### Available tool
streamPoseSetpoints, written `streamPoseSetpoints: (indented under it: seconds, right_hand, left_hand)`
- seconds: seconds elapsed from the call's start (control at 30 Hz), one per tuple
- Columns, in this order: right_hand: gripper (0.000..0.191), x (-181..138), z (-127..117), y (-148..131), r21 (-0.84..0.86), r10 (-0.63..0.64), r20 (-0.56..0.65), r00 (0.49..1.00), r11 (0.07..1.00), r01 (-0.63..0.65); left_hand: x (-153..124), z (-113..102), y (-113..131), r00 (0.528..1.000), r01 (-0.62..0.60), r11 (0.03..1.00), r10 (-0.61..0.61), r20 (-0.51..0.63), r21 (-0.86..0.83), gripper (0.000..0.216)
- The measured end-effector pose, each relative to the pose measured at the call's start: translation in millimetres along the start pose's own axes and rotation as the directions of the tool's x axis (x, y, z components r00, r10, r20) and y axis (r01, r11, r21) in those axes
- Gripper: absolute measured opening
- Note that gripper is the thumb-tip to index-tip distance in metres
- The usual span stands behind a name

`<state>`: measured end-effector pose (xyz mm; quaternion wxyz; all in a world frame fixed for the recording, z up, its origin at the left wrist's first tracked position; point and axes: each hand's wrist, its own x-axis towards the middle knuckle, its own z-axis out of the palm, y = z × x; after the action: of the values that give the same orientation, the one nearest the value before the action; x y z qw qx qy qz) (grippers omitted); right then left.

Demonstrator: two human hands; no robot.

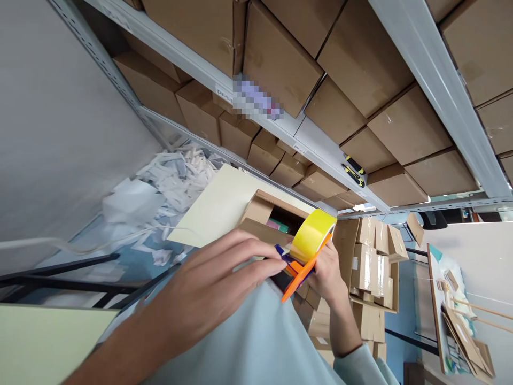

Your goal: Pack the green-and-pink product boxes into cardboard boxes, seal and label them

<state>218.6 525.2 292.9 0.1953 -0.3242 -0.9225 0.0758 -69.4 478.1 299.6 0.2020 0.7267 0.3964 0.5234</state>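
My right hand (329, 274) is wrapped round an orange tape dispenser (298, 275) that carries a yellow tape roll (313, 233). The dispenser's front end sits at the edge of an open cardboard box (259, 209) with coloured items inside. My left hand (204, 289) lies with its fingers stretched out and together. Its fingertips rest on the box flap right beside the dispenser's purple tip. A light blue cloth (256, 342) covers the area below both hands.
A cream sheet (216, 206) lies beside the box. Metal shelving (316, 144) holds several brown cartons, with two yellow-black cutters (354, 170) on its ledge. White paper scraps (176, 171) are heaped at the left. Small taped boxes (377, 262) are stacked at the right, by a board with wooden sticks (460, 315).
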Motion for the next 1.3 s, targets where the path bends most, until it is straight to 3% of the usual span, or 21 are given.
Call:
streamPoseSetpoints:
  seconds: [0.3, 0.47, 0.63, 0.83, 0.97, 1.03, 1.13, 1.3]
  right_hand:
    - [0.02, -9, -3, 9, -0.002, 0.024, 0.144, 0.989, 1.0, -0.024]
    - [0.016, -10, 1, 10, -0.054, -0.022, 0.22, 0.975, 0.998, 0.034]
    - [0.008, -10, 10, 10, 0.082, -0.009, 0.382, 0.924, 0.996, -0.025]
    - [0.026, -4, -3, 11, 0.161, 0.086, 0.675, 0.733, 0.952, -0.26]
    - [0.025, 4, -36, 25, 0.131, 0.18, 0.743, 0.645, 0.905, -0.403]
    - [0.028, 15, -56, 36, 0.122, 0.2, 0.788, 0.583, 0.876, -0.466]
    - [0.027, 43, -80, 58, 0.117, 0.169, 0.885, 0.433, 0.821, -0.558]
    - [0.036, 99, -84, 109, 0.027, 0.102, 0.985, 0.137, 0.7, -0.714]
  left_hand:
    - [-17, 16, -3, 0.997, 0.076, 0.997, -0.076, -0.028, 0.026, 0.022]
    - [-27, 25, -8, 0.983, 0.181, 0.983, -0.181, -0.027, -0.002, 0.011]
    - [-41, 37, -23, 0.924, 0.383, 0.921, -0.382, 0.019, -0.069, 0.023]
    - [-55, 42, -45, 0.764, 0.645, 0.747, -0.626, 0.155, -0.162, 0.031]
    - [-56, 30, -67, 0.656, 0.752, 0.619, -0.737, 0.163, -0.228, 0.034]
    - [-53, 28, -81, 0.591, 0.8, 0.524, -0.774, 0.228, -0.294, 0.038]
    - [-47, 41, -100, 0.532, 0.827, 0.379, -0.768, 0.358, -0.416, 0.048]
    - [-41, 86, -122, 0.519, 0.787, 0.223, -0.744, 0.422, -0.576, 0.062]
